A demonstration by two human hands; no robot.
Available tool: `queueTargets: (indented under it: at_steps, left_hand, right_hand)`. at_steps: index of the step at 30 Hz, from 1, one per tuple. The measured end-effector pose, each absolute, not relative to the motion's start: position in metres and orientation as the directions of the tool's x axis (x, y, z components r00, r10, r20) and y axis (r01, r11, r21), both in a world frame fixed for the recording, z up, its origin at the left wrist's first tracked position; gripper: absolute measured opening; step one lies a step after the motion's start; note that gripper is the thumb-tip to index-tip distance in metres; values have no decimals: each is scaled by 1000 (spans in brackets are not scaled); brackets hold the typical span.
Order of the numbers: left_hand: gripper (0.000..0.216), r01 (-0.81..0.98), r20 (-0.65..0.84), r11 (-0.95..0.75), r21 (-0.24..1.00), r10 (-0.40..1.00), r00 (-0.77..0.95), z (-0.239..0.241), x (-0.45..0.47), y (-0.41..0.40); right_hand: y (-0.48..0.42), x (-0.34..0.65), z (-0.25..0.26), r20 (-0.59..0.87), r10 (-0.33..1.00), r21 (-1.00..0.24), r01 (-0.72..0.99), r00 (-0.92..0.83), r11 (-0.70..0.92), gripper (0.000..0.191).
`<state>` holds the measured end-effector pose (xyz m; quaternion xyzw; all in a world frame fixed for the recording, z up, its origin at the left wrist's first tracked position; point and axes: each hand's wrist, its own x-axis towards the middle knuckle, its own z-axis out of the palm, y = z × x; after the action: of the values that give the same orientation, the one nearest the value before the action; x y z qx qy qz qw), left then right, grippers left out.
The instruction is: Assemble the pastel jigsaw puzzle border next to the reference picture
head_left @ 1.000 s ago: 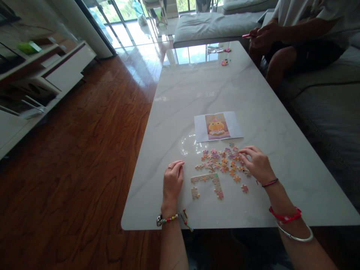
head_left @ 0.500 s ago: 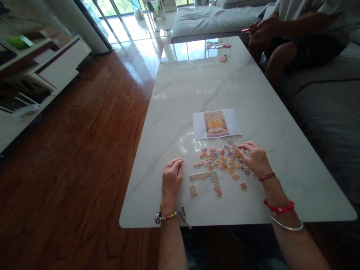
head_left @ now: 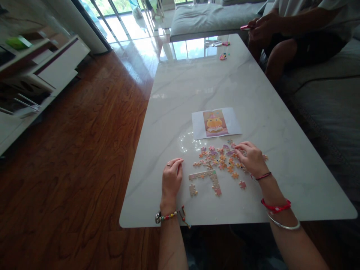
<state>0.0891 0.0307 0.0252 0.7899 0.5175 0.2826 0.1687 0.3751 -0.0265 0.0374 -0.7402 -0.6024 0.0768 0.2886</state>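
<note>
My left hand (head_left: 172, 176) rests on the table left of the puzzle, fingers curled together, with nothing visible in them. My right hand (head_left: 250, 157) reaches over the right side of a heap of loose jigsaw pieces (head_left: 222, 158). Its thumb and forefinger tips come close together among the pieces; whatever is between them is too small to make out. In front of the heap lies a partly joined puzzle border (head_left: 216, 182), with a short joined section (head_left: 192, 190) at its left. One pink piece (head_left: 242, 185) lies apart, and another loose piece (head_left: 265, 157) shows beside my right hand.
Beyond the heap lies a paper sheet (head_left: 234, 122) with a printed cartoon picture. Small colourful items (head_left: 223, 56) sit at the far end of the marble table (head_left: 180, 86). Another person (head_left: 295, 33) sits on the sofa at right, holding a pink object (head_left: 245, 27).
My right hand has shifted slightly left over the heap, uncovering a loose piece at its right. My left hand stays put. The view has tilted a little.
</note>
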Motion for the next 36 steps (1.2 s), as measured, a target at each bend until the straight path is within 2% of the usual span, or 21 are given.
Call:
queueTargets:
  at_steps: [19, 36]
  left_hand:
    - [20, 709, 246, -414, 571, 910, 333, 24, 97, 31]
    - [20, 697, 250, -448, 560, 893, 373, 21, 105, 30]
  right_hand:
    - [-34, 358, 39, 203, 955, -525, 847, 218, -82, 17]
    - [-52, 359, 26, 220, 938, -569, 816, 270, -102, 17]
